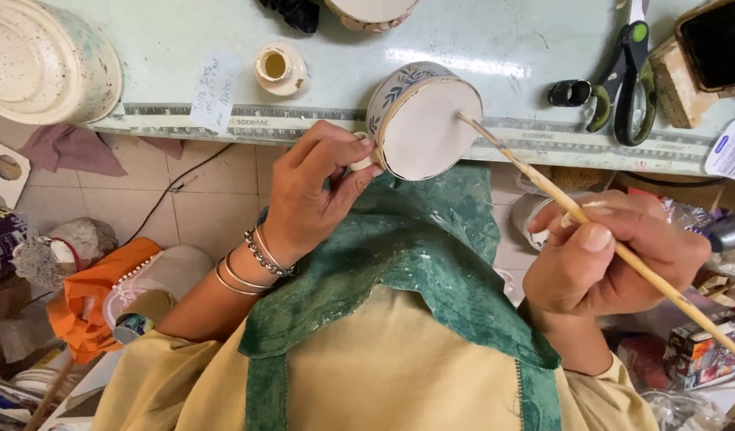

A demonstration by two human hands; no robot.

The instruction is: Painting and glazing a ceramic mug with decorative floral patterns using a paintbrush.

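Cup: a round ceramic cup (421,121) with a blue leaf pattern on its wall, tipped on its side so the plain white base faces the camera; it is held just off the near edge of the pale green table (327,48), above the person's lap.
Left hand: the left hand (313,187) grips the cup by its handle at the cup's left side, fingers curled tight around it; bracelets sit on the wrist.
Right hand: the right hand (615,251), to the right of the cup and below it, pinches a long thin wooden brush (591,227) between thumb and fingers.
Brush tip: touches the white base at the cup's right rim.
Small jar: an open cream-coloured jar (279,69) stands on the table, left of the cup and farther from the person.
Paper note: a handwritten slip (214,92) lies left of the jar.
Bowl: a large speckled bowl (44,60) rests well to the left of the cup, at the table's corner.
Scissors: green-handled scissors (627,80) lie on the table right of the cup, a small black cap (568,93) just beside them.
Apron: green cloth (431,263) spreads directly below the cup.
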